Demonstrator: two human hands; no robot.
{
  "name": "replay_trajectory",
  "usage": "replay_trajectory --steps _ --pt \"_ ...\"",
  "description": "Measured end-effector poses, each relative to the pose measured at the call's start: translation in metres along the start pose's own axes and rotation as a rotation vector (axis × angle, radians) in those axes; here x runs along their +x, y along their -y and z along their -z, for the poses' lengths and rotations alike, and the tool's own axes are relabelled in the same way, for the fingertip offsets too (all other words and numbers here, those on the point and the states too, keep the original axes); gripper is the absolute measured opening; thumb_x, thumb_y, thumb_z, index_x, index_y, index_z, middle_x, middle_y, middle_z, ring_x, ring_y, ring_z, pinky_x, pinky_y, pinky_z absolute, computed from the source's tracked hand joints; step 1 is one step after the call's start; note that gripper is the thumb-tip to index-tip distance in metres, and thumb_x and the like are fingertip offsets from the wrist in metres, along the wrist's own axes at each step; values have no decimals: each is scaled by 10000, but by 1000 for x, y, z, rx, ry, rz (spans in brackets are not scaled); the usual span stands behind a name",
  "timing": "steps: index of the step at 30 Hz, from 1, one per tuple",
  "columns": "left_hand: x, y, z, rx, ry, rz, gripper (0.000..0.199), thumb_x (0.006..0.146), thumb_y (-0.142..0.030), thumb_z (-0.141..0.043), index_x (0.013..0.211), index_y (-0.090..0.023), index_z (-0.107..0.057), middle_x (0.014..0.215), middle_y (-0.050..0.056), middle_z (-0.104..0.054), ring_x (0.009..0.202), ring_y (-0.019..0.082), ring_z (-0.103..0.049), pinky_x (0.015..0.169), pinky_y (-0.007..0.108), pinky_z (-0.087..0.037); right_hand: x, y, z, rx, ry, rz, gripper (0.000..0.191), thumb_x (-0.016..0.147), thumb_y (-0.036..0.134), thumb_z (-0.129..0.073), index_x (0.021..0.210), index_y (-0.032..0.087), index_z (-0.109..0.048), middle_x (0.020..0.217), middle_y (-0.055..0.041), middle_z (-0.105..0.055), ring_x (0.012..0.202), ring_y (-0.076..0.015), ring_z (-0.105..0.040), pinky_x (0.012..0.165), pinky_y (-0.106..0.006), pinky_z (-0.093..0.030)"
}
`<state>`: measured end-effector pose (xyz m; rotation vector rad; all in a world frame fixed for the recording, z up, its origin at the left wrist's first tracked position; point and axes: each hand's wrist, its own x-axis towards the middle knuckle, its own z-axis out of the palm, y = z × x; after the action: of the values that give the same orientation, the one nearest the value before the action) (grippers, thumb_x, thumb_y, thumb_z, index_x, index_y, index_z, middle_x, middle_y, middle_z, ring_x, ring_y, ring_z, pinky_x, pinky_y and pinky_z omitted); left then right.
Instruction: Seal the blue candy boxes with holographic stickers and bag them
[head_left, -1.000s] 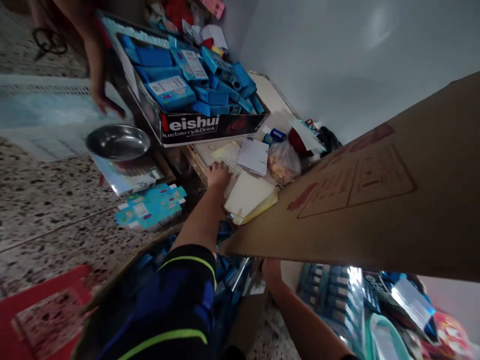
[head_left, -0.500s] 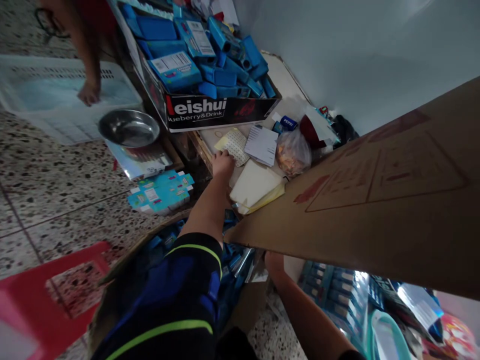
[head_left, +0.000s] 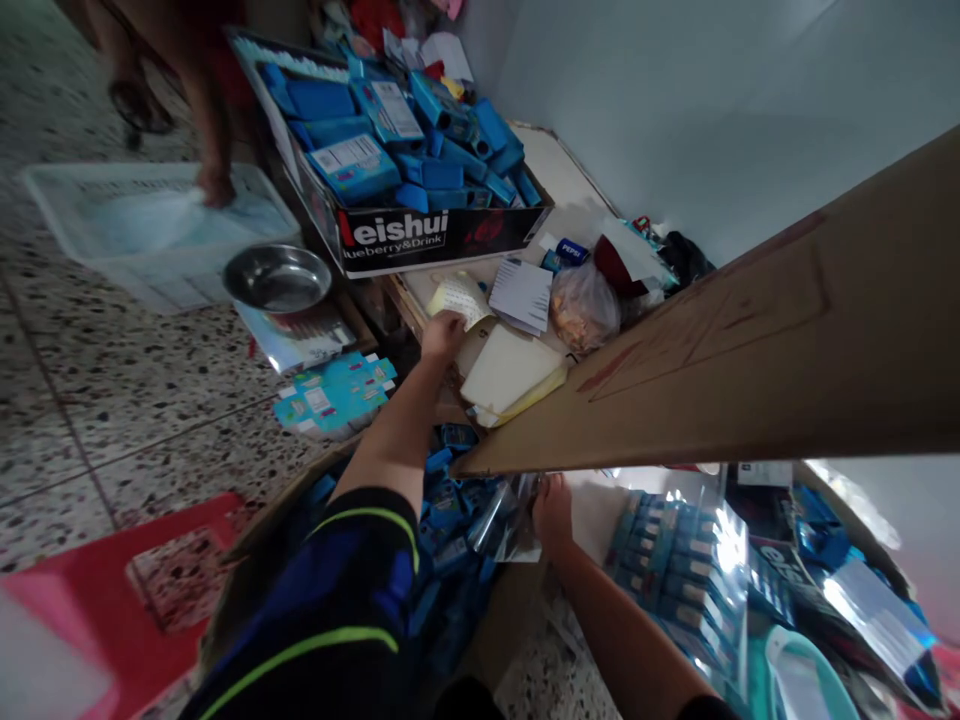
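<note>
My left hand (head_left: 444, 337) pinches the near edge of a yellowish printed sheet (head_left: 463, 298), which curls up from the white tabletop. Beside it lie a white lined paper (head_left: 520, 294) and a stack of pale sheets (head_left: 510, 372). Lower down, under the edge of a large cardboard flap (head_left: 720, 360), my right hand (head_left: 553, 512) has its fingers closed at a clear plastic wrapper (head_left: 517, 535); the flap partly hides the fingertips. Below my arms, a big carton holds many small blue boxes (head_left: 446, 505).
A black carton (head_left: 450, 238) full of blue boxes stands at the back. At left are a person's hand (head_left: 215, 187) in a white basket (head_left: 161, 285), a metal bowl (head_left: 277, 280) and a red stool (head_left: 90, 590). Wrapped blue packs (head_left: 675, 560) lie at right.
The yellowish sheet has curled up at my left hand. The cardboard flap has tilted, showing more of my right hand and the packs. The other person's hand is further right in the basket.
</note>
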<state>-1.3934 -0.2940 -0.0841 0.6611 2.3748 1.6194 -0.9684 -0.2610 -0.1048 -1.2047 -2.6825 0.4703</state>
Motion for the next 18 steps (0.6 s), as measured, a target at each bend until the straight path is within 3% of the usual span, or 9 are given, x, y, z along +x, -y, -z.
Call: replay_trajectory --steps 3,5,8,11,13,15,18 --pt "-27 -2 45 -82 -133 53 264 986 -295 -509 1035 -111 -693 1098 116 -731 1047 199 -667 966 317 -506 2 4 1 36 -37 -17 280 983 285 -309 798 224 -509 853 -124 -587 817 -271 -512 777 -403 -434" --pt "-67 -2 88 -100 -220 89 336 993 -370 -470 1076 -131 -692 1123 106 -734 1064 207 -671 965 325 -520 3 9 2 85 -49 -26 261 964 301 -337 771 226 -495 829 -113 -575 799 -264 -502 769 -393 -420" --pt "-166 -1 160 -68 -309 175 394 951 -463 -487 1066 -154 -703 1122 100 -738 1077 240 -675 976 352 -530 4 16 8 184 -62 -60 221 915 312 -398 729 230 -484 788 -92 -557 787 -254 -495 780 -383 -411" --pt "-298 -6 220 11 -344 296 409 910 -520 -513 947 -169 -720 956 99 -756 941 271 -701 904 407 -564 5 21 18 303 -69 -116 193 859 315 -456 686 232 -477 755 -79 -555 784 -244 -498 793 -373 -412" --pt "-384 -13 243 41 -315 353 427 890 -546 -543 917 -168 -739 914 103 -768 885 283 -723 838 416 -592 3 24 27 388 -71 -161 205 828 354 -485 662 235 -481 724 -71 -560 773 -243 -499 782 -371 -415" --pt "-455 -24 252 41 -265 395 461 877 -581 -576 965 -167 -757 972 112 -782 924 295 -742 841 427 -608 -7 26 38 473 -86 -223 243 796 430 -506 648 238 -492 679 -60 -556 744 -244 -496 743 -368 -410" --pt "-514 -44 249 -58 -55 383 466 876 -611 -624 936 -170 -760 1108 148 -769 1031 313 -739 884 439 -614 -44 26 62 591 -156 -360 328 759 544 -503 655 233 -509 620 -40 -536 685 -236 -488 675 -352 -383"
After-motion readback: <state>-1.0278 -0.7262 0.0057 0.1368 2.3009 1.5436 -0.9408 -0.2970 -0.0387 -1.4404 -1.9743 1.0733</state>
